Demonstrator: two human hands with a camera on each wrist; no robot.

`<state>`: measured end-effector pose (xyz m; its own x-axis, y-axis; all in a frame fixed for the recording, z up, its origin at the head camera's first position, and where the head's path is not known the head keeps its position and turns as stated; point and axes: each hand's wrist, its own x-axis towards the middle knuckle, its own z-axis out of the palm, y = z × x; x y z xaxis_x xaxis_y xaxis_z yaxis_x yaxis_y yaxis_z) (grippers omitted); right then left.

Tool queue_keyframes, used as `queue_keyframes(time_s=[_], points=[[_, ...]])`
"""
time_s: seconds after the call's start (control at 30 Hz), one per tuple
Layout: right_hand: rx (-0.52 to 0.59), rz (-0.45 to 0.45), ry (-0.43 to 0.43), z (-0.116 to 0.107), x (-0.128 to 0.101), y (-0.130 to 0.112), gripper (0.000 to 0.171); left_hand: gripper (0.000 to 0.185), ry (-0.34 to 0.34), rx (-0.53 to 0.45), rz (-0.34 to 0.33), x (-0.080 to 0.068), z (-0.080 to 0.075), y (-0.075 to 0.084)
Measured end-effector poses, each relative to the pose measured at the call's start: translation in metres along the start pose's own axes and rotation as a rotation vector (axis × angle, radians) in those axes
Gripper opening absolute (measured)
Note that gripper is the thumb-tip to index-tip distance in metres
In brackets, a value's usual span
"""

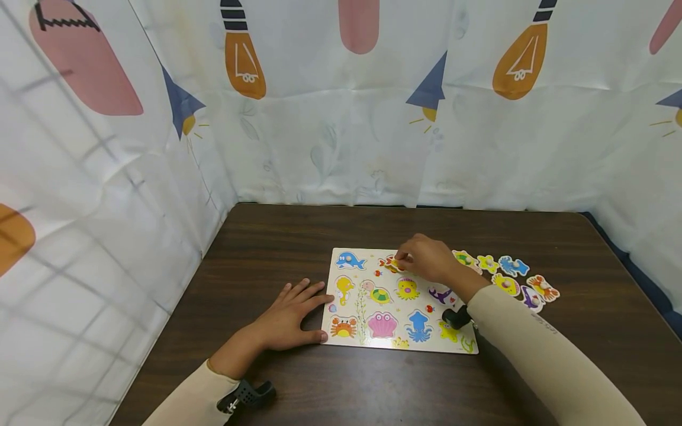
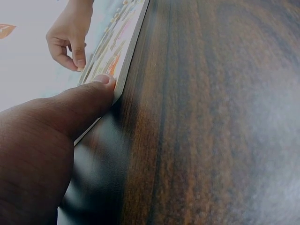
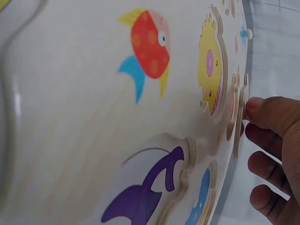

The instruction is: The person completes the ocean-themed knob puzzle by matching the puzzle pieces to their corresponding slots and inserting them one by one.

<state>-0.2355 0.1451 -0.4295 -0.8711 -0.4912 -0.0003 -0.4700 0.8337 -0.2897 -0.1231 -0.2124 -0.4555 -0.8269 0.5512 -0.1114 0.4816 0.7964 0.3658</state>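
Note:
A wooden sea-animal puzzle board [image 1: 367,260] lies flat in the middle of the dark table. My left hand [image 1: 314,309] rests flat on the table, with its fingers and thumb [image 2: 96,86] against the board's left edge [image 2: 126,51]. My right hand [image 1: 402,259] reaches over the top middle of the board and pinches a small red-orange fish piece [image 1: 388,263] by its edge. In the right wrist view the fingertips [image 3: 269,115] hold that thin piece [image 3: 240,119] edge-on beside a yellow octopus piece [image 3: 211,65]. Whale, seahorse, turtle, crab, shell and squid pieces sit in the board.
Several loose animal pieces [image 1: 508,277] lie on the table [image 1: 266,242] just right of the board. Patterned fabric walls [image 1: 330,142] close in the table at the back and on both sides. A purple whale shape [image 3: 145,194] and a painted red fish [image 3: 147,47] show near my right hand.

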Motion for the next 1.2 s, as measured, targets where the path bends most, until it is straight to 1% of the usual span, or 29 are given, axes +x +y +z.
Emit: queue_keyframes(time_s=[0.2,0.47,0.83,1.2], points=[[-0.006,-0.009,-0.005,0.002,0.003,-0.003,0.009,0.079,-0.004,-0.001,-0.002,0.0,-0.001,0.0],[-0.023,-0.019,-0.006,0.004,0.006,-0.006,0.01,0.079,-0.006,0.003,-0.001,0.0,-0.001,0.0],[-0.021,0.021,-0.029,0.006,0.011,-0.011,0.011,0.079,-0.003,0.0,0.002,0.0,0.0,0.0],[-0.022,0.015,-0.03,0.011,0.011,-0.009,0.012,0.079,-0.007,-0.008,-0.003,0.0,-0.001,0.001]])
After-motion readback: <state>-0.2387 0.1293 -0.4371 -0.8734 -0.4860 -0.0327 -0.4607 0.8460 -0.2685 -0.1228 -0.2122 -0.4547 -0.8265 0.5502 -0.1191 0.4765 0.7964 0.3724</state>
